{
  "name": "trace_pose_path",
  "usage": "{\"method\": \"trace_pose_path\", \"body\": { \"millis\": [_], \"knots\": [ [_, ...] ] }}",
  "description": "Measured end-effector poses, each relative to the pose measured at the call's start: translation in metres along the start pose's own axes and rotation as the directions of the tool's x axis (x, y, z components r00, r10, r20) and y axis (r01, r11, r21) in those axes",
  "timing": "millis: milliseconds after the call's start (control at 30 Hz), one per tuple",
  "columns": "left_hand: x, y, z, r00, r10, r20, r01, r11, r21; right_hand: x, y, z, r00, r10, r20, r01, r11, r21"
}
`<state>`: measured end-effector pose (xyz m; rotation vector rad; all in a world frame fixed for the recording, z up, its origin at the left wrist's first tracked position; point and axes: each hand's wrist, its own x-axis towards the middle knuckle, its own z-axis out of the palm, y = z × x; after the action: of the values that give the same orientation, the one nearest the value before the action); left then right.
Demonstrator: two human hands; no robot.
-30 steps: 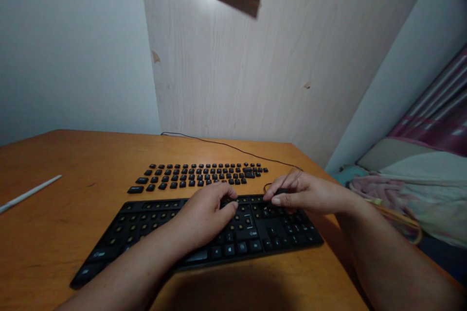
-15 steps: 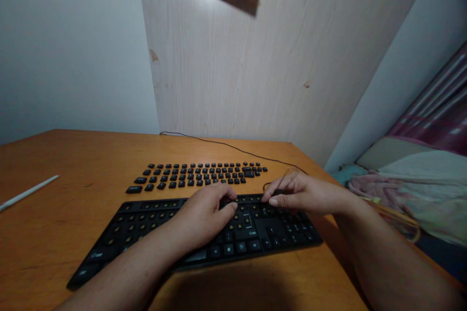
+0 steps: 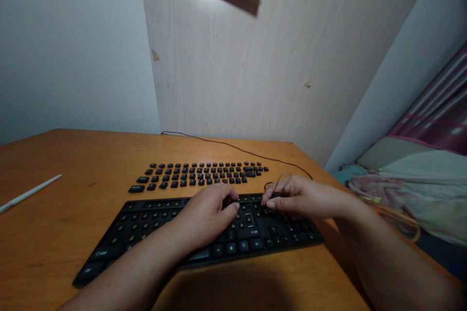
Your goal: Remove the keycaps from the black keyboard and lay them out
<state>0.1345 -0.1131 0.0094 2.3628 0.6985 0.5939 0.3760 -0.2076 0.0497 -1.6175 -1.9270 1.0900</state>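
Note:
A black keyboard (image 3: 264,233) lies tilted across the desk, with many keycaps off and bare yellowish stems showing. My left hand (image 3: 207,211) rests on its middle. Its fingers are curled, with thumb and index tips close together against the keyboard near the upper edge; the other fingertips are hidden. Over the navigation keys at the right, my right hand (image 3: 292,197) pinches a keycap puller, whose thin wire loops (image 3: 283,180) stick up above the fingers. The puller's handle is mostly hidden. Behind the keyboard, loose black keycaps (image 3: 184,175) are laid out in rows.
A black cable (image 3: 226,143) runs along the back of the wooden desk (image 3: 91,155). At the far left lies a white stick-like object (image 3: 31,193). A wall stands behind the desk, and a bed with bedding (image 3: 397,180) is off to the right.
My right hand has shifted very slightly down and left over the keyboard. The left hand keeps its place on the keyboard; the whole view has moved a little.

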Motion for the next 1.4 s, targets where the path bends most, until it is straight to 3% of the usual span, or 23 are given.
{"method": "trace_pose_path", "body": {
  "millis": [167,267,400,533,733,900,1167,1400],
  "knots": [
    [0.0,0.0,0.0,1.0,0.008,-0.004,-0.008,1.0,0.005,0.004,-0.007,0.004,0.997,0.06,-0.055,-0.058,0.998,0.039],
    [0.0,-0.002,0.001,1.0,0.016,0.0,-0.016,1.0,0.019,0.009,-0.003,0.012,0.979,0.118,-0.164,-0.11,0.992,0.06],
    [0.001,-0.004,0.003,0.998,0.055,-0.003,-0.054,0.997,0.053,0.013,0.008,0.029,0.908,0.182,-0.377,-0.126,0.978,0.167],
    [0.001,-0.005,0.005,0.997,0.08,-0.002,-0.08,0.994,0.081,0.009,0.007,0.042,0.84,0.206,-0.502,-0.087,0.964,0.25],
    [0.001,-0.005,0.005,0.996,0.087,-0.007,-0.086,0.992,0.095,0.003,0.006,0.047,0.85,0.196,-0.489,-0.05,0.954,0.294],
    [0.001,-0.005,0.005,0.996,0.094,0.002,-0.094,0.99,0.107,0.0,0.013,0.05,0.815,0.217,-0.537,-0.035,0.944,0.329],
    [0.0,-0.002,0.005,0.995,0.096,0.012,-0.097,0.981,0.165,-0.001,0.002,0.057,0.806,0.3,-0.51,-0.062,0.9,0.432],
    [-0.001,-0.001,0.005,0.994,0.111,0.001,-0.11,0.975,0.193,0.006,0.007,0.067,0.748,0.25,-0.615,-0.02,0.935,0.355]
  ]
}}
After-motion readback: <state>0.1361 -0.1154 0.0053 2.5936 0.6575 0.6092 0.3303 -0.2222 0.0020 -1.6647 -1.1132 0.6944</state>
